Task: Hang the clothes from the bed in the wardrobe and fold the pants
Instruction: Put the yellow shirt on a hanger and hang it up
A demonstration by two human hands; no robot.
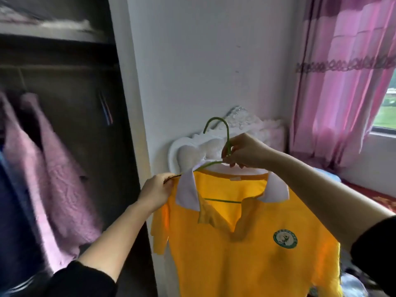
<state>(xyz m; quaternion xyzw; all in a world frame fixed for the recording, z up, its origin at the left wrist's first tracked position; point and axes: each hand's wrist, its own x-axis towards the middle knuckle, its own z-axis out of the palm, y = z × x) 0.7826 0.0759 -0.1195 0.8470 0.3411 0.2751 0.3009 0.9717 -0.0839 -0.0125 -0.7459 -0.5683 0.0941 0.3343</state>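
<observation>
Now right hand (244, 152) fingers pinch the green hanger (227, 136), left hand (156, 190) fingers pinch the yellow shirt (246, 243)

This is looking like a bedroom in a home. An open wardrobe (64, 61) is showing a pink knitted garment (53, 179) hanging from its rail. Pink curtains (342, 82) are hanging beside a window (385, 112), and a white carved headboard (192, 146) is standing against the white wall (203, 61), with the bed (375, 198) lying under the window.
</observation>
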